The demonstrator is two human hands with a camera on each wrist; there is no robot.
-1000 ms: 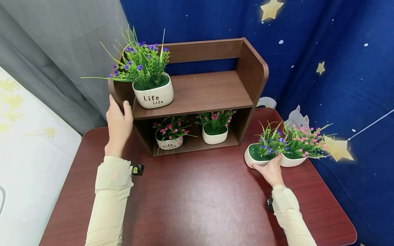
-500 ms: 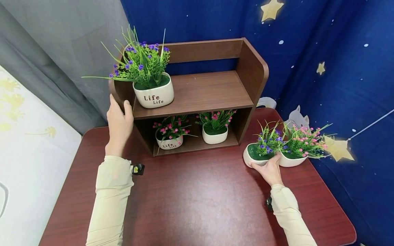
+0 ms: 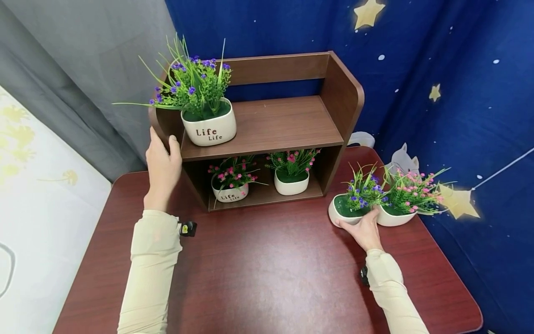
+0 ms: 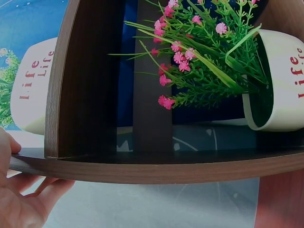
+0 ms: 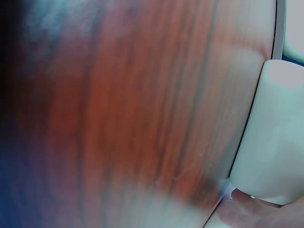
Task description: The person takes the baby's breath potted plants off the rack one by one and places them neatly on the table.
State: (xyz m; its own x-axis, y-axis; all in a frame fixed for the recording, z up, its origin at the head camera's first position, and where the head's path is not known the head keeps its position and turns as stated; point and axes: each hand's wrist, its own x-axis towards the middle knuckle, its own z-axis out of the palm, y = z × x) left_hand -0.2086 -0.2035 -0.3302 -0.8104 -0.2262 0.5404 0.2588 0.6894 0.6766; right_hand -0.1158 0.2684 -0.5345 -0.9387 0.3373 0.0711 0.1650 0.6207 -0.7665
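Observation:
My left hand (image 3: 162, 164) grips the left side panel of a brown two-tier wooden shelf (image 3: 288, 120). In the left wrist view the thumb lies on one side of that panel and the fingers (image 4: 50, 194) on the other. Farther right, my right hand (image 3: 364, 229) holds a white pot of small purple flowers (image 3: 344, 213) on the table, thumb at its front; the far fingers are hidden. The right wrist view catches the pot's pale wall (image 5: 270, 133) close up. A pot of pink flowers (image 3: 396, 219) stands right beside it.
A larger "Life" pot with purple flowers (image 3: 209, 130) sits on the shelf's upper left. Two pots with pink flowers, one lettered (image 3: 229, 194) and one plain (image 3: 291, 186), stand in the lower tier. Curtains (image 3: 425, 46) hang behind the reddish-brown table (image 3: 267, 269).
My right hand and the purple-flowered pot have shifted slightly left along the table. The left hand keeps its grip on the shelf.

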